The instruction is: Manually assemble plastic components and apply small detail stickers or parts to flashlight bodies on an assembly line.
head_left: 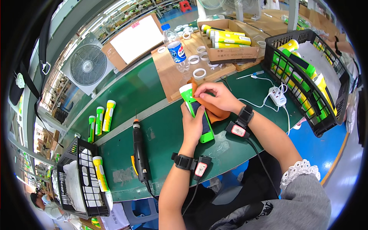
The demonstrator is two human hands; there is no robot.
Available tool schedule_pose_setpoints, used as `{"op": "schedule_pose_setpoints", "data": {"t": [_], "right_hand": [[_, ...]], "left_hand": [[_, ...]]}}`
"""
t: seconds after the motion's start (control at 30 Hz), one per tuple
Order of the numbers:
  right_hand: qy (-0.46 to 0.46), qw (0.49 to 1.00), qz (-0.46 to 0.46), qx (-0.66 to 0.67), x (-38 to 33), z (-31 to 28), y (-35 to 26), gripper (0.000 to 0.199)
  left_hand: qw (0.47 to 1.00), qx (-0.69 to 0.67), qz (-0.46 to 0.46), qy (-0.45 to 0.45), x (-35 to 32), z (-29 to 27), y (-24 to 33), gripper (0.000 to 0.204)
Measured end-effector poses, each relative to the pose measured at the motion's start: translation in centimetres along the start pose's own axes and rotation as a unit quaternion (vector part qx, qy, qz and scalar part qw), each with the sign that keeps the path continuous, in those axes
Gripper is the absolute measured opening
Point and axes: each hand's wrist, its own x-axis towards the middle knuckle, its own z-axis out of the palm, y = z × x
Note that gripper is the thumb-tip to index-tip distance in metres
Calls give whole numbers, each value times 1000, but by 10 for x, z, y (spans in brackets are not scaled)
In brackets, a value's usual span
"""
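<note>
Over the green worktable, my left hand (193, 124) is wrapped round a green flashlight (207, 137) with a white head and a dark panel along its side. The flashlight lies tilted, its head pointing away from me. My right hand (218, 97) pinches an orange-brown cloth (215, 111) against the flashlight near its head. Part of the cloth hangs beneath my right hand, beside the flashlight's body. Black straps with small labelled boxes circle both wrists.
An electric screwdriver (140, 153) lies left of my hands. Three flashlights (99, 120) stand at the far left. Black crates (86, 180) (321, 115) flank me. Beyond are a bottle (176, 50), white rings (199, 73) and a carton (234, 54) of yellow flashlights. A power strip (277, 96) lies right.
</note>
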Motion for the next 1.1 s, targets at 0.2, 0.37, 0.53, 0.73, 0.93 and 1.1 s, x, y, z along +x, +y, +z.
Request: {"op": "schedule_pose_setpoints", "data": {"t": [0.2,0.37,0.53,0.73,0.93,1.1], "right_hand": [[70,996,8,60,-1,1,1,28],[96,995,8,-33,-1,-1,5,43],[77,996,34,-1,-1,-4,-7,39],[112,992,6,-60,-4,-2,-10,34],[143,982,23,-120,-5,0,-15,28],[152,988,17,-23,-3,0,-18,23]], "left_hand": [[998,49,38,-3,0,2,-2,48],[993,101,62,-17,-9,9,13,43],[992,102,70,-25,-10,5,8,45],[977,193,95,-3,-16,15,18,50],[911,382,156,34,-26,15,28,56],[907,385,165,36,-27,14,31,56]]}}
